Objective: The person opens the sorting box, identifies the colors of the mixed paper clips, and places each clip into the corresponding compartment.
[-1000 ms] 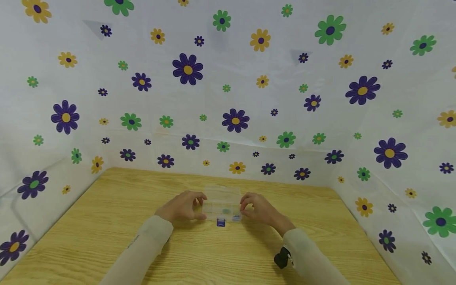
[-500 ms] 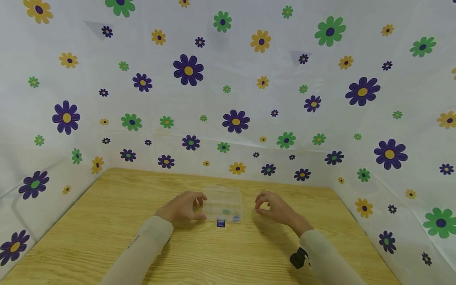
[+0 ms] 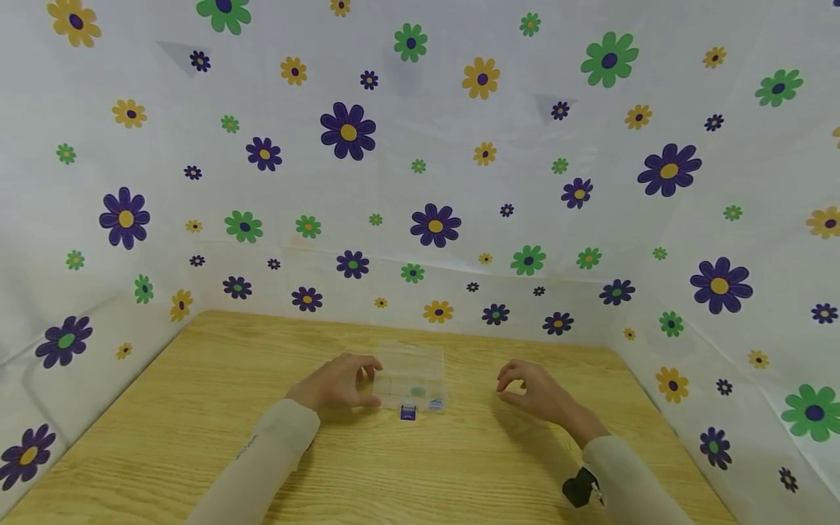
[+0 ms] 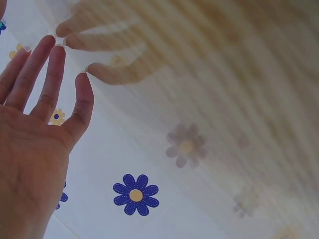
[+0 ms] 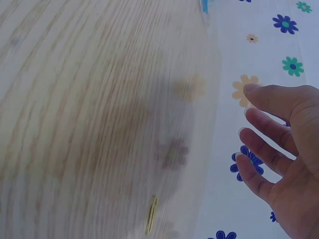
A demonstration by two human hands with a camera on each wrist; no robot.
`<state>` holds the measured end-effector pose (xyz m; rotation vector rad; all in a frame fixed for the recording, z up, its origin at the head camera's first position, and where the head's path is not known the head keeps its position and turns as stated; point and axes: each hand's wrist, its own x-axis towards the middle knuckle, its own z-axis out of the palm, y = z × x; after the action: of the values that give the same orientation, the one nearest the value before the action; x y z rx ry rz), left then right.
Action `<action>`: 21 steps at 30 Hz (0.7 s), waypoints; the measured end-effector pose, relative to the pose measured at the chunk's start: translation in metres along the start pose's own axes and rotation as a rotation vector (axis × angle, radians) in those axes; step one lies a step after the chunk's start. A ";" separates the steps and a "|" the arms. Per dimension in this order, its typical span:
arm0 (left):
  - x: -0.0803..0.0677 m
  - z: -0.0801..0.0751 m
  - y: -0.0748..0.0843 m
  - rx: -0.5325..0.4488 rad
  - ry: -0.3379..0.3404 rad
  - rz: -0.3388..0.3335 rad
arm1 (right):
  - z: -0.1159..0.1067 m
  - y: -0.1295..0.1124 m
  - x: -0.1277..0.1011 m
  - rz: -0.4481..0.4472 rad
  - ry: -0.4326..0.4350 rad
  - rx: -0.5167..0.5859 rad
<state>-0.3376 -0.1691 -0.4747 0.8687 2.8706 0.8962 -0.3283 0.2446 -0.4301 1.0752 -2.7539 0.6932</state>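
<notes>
A clear plastic compartment box (image 3: 397,399) lies on the table with its see-through lid (image 3: 410,359) folded back. A purple-blue latch (image 3: 408,413) sticks out at its front. Inside are a small greenish piece (image 3: 418,391) and a blue-and-white piece (image 3: 436,404). My left hand (image 3: 337,380) holds the box's left end, thumb toward the front and index finger toward the back. My right hand (image 3: 534,390) hovers well to the right of the box, fingers loosely bent. Nothing shows between its fingertips in the right wrist view.
A thin gold-coloured piece (image 5: 151,215) lies on the wood-grain table (image 3: 367,470) below the right hand. A dark object (image 3: 579,487) hangs at the right cuff. White flower-printed sheets (image 3: 394,189) enclose the table at the back and sides.
My right hand has left the box's right end and moved rightward over the table, nothing visible in it. My left hand and the box have stayed in place.
</notes>
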 end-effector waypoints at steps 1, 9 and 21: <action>0.000 0.000 0.000 0.001 0.000 -0.002 | -0.001 0.001 -0.002 -0.001 0.003 -0.004; 0.001 0.001 0.000 0.013 -0.001 -0.002 | -0.009 0.015 -0.020 0.027 -0.021 -0.005; 0.000 0.002 -0.001 0.006 0.006 -0.001 | -0.020 0.035 -0.050 0.064 -0.055 0.033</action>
<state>-0.3381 -0.1689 -0.4767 0.8671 2.8797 0.8920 -0.3151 0.3069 -0.4383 1.0319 -2.8448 0.7303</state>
